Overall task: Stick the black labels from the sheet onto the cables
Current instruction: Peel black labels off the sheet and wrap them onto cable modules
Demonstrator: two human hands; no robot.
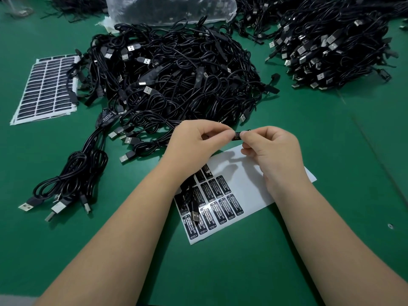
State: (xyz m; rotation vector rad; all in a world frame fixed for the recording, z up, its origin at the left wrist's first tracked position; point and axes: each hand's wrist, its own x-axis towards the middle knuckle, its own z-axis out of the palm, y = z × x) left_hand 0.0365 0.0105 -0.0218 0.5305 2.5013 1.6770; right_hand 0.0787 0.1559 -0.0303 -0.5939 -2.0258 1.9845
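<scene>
Both my hands meet above a white label sheet [249, 171] lying on the green table. My left hand [194, 140] and my right hand [273, 146] pinch the two ends of a small black piece with a white-lettered black label [237, 135] on it. A thin black cable with a USB plug [194, 215] hangs from my left hand over the sheet. Several black labels [220, 208] remain on the sheet's lower left part; its upper right part is bare white.
A large heap of black USB cables [176, 76] lies just beyond my hands. A small bundle of labelled cables [72, 177] sits at left, a second heap [331, 45] at the far right. Full label sheets [46, 87] lie at far left, a plastic bag [170, 8] behind.
</scene>
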